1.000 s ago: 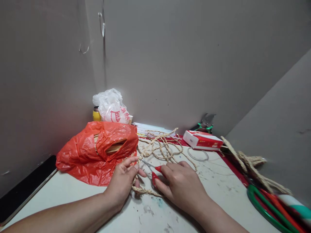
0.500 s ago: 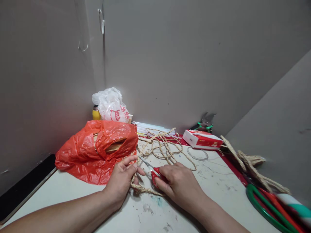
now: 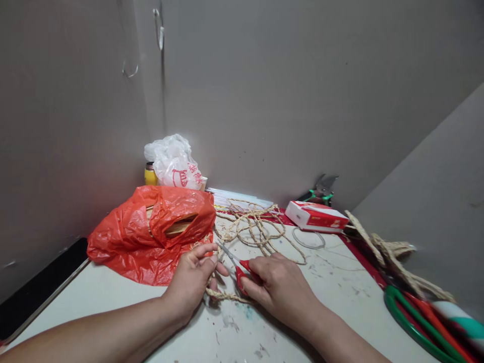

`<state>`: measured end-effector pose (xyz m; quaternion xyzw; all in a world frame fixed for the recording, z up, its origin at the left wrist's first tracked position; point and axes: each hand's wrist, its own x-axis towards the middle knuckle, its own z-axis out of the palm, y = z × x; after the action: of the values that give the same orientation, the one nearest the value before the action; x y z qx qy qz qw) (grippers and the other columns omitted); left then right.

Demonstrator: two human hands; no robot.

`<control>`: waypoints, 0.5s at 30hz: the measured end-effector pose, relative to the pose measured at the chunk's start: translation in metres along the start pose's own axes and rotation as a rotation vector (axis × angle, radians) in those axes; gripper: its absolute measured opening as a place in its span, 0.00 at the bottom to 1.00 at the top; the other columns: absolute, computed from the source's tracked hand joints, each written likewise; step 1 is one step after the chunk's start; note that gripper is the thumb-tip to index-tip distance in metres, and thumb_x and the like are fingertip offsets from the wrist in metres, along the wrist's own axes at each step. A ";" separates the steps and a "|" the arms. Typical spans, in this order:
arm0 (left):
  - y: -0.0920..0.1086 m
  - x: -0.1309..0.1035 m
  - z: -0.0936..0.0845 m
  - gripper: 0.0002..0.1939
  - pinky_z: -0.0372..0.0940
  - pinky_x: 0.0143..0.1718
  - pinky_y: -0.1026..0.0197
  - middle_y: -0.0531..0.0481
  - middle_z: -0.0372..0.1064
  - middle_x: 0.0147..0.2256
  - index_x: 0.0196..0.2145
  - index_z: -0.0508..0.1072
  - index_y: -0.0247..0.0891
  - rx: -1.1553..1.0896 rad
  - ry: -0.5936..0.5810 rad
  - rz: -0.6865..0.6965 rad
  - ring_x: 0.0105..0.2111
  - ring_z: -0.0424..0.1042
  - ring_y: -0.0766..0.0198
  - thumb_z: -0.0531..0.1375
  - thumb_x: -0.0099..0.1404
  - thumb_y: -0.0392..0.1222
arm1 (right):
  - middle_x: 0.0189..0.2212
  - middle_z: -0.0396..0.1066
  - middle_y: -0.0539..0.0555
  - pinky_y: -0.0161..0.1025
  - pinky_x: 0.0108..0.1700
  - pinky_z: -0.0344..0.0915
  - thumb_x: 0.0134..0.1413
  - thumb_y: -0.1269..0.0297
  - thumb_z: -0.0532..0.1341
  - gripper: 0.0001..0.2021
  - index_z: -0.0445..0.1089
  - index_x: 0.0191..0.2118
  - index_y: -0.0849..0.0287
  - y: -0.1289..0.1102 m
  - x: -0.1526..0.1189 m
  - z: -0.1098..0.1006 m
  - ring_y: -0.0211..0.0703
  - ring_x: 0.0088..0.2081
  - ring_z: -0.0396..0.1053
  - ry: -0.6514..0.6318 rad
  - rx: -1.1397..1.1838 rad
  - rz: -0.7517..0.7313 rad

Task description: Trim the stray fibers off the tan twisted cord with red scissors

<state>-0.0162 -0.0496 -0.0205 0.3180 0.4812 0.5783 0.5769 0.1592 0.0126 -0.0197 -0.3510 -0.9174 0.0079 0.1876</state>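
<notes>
My right hand grips the red handles of a pair of scissors, whose blades point up and left toward my left fingertips. With my left hand I hold a braided straw rope between thumb and fingers. One stretch of that rope runs rightward below the scissors and under my right hand. Looser loops of rope lie on the table behind both hands. A red plastic bag with light wooden pieces showing through its opening sits just left of my left hand.
On the white table, a red and white box stands back right, with green-handled cutters behind. White bag and yellow jar are back left. Green handles and more rope lie right; a dark slab left.
The scissor blades are slightly more apart. My left hand has shifted very slightly, and the view has moved a little. Both hands keep their hold.
</notes>
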 end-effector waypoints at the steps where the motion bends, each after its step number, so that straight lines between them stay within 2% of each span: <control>1: 0.000 0.000 0.000 0.24 0.56 0.14 0.69 0.53 0.70 0.24 0.46 0.63 0.32 0.005 -0.003 0.003 0.12 0.59 0.74 0.61 0.55 0.47 | 0.17 0.65 0.47 0.37 0.32 0.47 0.52 0.63 0.55 0.13 0.60 0.19 0.58 0.000 0.000 0.000 0.34 0.20 0.56 -0.010 0.003 0.006; 6: -0.003 0.001 -0.001 0.23 0.58 0.15 0.68 0.53 0.70 0.24 0.48 0.63 0.31 0.045 0.002 -0.006 0.12 0.58 0.74 0.59 0.57 0.46 | 0.16 0.63 0.47 0.36 0.30 0.48 0.49 0.64 0.55 0.11 0.59 0.19 0.58 -0.004 0.001 -0.001 0.34 0.20 0.55 -0.057 0.066 0.073; 12: -0.002 0.001 -0.001 0.22 0.55 0.14 0.69 0.52 0.70 0.24 0.47 0.64 0.31 0.040 -0.008 -0.007 0.13 0.58 0.74 0.59 0.57 0.44 | 0.14 0.54 0.45 0.33 0.24 0.44 0.47 0.66 0.53 0.11 0.52 0.18 0.57 -0.001 0.001 -0.002 0.33 0.19 0.50 -0.210 0.283 0.157; 15: -0.002 0.000 -0.001 0.22 0.54 0.14 0.69 0.52 0.70 0.23 0.47 0.63 0.30 0.037 -0.012 -0.013 0.12 0.57 0.75 0.59 0.57 0.44 | 0.14 0.52 0.44 0.33 0.23 0.44 0.46 0.67 0.53 0.11 0.51 0.18 0.57 0.000 0.000 -0.002 0.33 0.19 0.49 -0.230 0.319 0.174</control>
<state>-0.0161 -0.0495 -0.0225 0.3289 0.4903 0.5638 0.5775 0.1597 0.0124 -0.0172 -0.3914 -0.8862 0.2090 0.1335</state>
